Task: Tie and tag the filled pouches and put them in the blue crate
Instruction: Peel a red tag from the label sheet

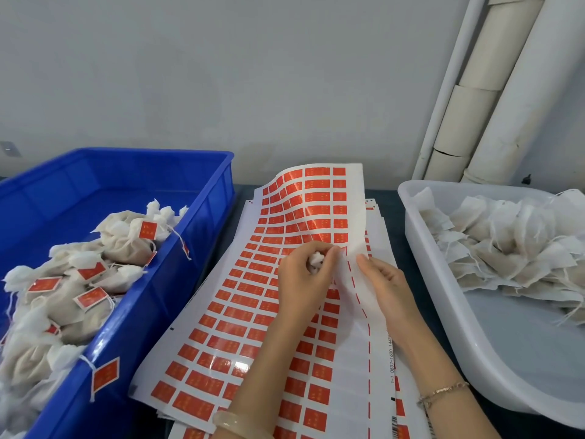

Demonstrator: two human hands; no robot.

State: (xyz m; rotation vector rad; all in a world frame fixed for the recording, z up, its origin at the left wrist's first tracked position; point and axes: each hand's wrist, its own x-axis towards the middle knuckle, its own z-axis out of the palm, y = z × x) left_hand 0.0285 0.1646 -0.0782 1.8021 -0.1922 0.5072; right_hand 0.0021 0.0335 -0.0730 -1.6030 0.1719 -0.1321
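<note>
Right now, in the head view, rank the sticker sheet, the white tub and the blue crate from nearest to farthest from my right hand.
1. Sticker sheet: centre, its lifted edge held by the right hand.
2. White tub: just to the hand's right.
3. Blue crate: far left, beyond the sheet.

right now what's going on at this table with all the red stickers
A person is tagging small filled pouches. The left hand grips a white pouch over a sticker sheet of red labels. The right hand has its fingertips at the sheet's bare right strip, apparently working a label loose. The blue crate on the left holds tagged pouches. The white tub on the right holds untagged pouches.
</note>
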